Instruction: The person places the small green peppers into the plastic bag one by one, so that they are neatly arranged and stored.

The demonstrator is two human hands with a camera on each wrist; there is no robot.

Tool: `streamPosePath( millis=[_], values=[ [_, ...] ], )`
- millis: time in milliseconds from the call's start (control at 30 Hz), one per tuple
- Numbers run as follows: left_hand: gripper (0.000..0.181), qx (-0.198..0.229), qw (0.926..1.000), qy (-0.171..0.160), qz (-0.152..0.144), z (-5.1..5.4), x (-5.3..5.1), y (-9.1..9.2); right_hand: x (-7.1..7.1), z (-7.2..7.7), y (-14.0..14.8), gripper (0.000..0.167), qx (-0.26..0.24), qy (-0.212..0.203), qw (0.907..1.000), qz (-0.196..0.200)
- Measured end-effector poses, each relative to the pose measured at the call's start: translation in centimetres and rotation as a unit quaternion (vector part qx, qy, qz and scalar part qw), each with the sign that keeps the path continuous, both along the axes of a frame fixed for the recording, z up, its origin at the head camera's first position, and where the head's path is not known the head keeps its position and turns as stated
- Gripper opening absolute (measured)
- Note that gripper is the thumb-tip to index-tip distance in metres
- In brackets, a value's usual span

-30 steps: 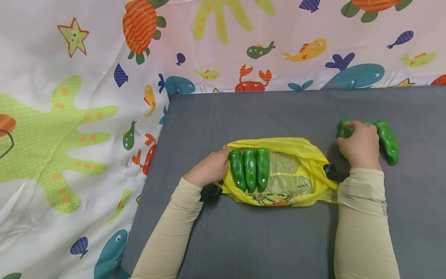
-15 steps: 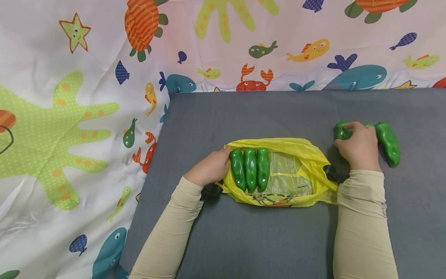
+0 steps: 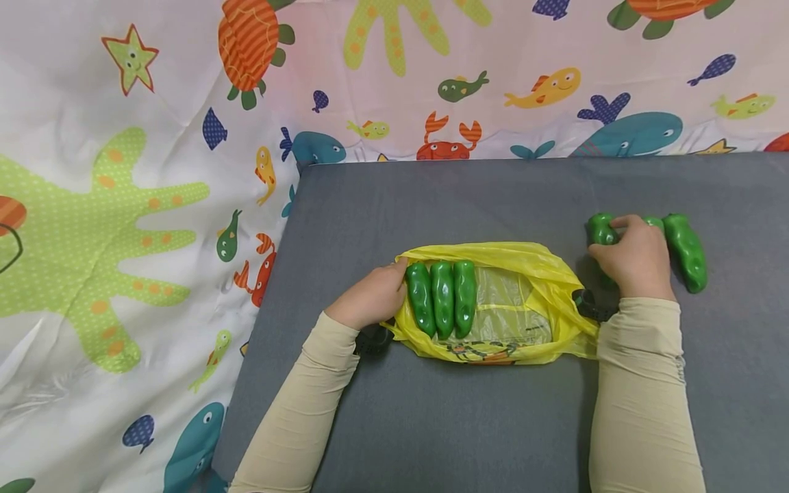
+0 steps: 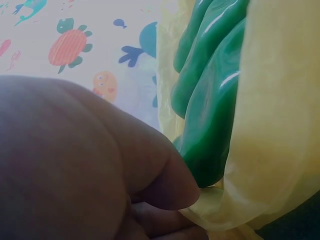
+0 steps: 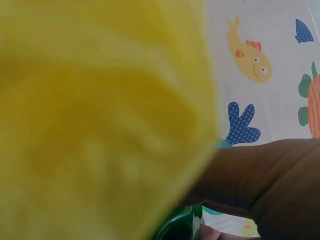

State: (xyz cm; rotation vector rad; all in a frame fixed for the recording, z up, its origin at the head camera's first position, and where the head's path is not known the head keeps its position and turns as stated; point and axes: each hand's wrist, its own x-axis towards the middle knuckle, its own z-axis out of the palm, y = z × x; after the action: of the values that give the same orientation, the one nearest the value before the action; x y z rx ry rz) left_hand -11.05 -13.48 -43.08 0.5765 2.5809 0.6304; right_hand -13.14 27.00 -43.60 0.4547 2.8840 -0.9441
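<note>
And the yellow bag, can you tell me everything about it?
The yellow plastic bag looks thin and crinkled. It lies on the gray table, its wide mouth open upward, with a paler inside and a black and orange print along the near edge. Three green peppers lie side by side in its left part. The left hand pinches its left edge. I can't tell whether the right wrist's black camera touches its right end.

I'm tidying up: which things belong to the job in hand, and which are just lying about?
Belonging to the job:
yellow bag, pinched by the left grip
three green peppers inside the bag
green pepper in the right grip
likely the rightmost pepper and the mostly hidden green one beside it

Seemingly just about:
sea-creature cloth
black wrist gear
grey tabletop, merely support
</note>
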Motion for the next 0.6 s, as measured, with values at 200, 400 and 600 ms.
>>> streamPosePath(
  millis=[200,400,600],
  values=[
    [0.054,-0.008,0.9999,-0.012,0.003,0.09,0.0,0.04,0.13,-0.07,-0.13,0.069,-0.02,-0.001,0.9998,0.006],
    [0.056,-0.011,0.9998,-0.017,0.006,0.16,0.03,0.09,0.15,0.03,-0.22,0.071,-0.024,-0.006,0.9996,0.009],
    [0.056,-0.014,0.9997,-0.018,0.008,0.2,0.01,0.16,0.18,0.51,-0.35,0.076,-0.031,-0.018,0.9993,0.011]
  ],
)
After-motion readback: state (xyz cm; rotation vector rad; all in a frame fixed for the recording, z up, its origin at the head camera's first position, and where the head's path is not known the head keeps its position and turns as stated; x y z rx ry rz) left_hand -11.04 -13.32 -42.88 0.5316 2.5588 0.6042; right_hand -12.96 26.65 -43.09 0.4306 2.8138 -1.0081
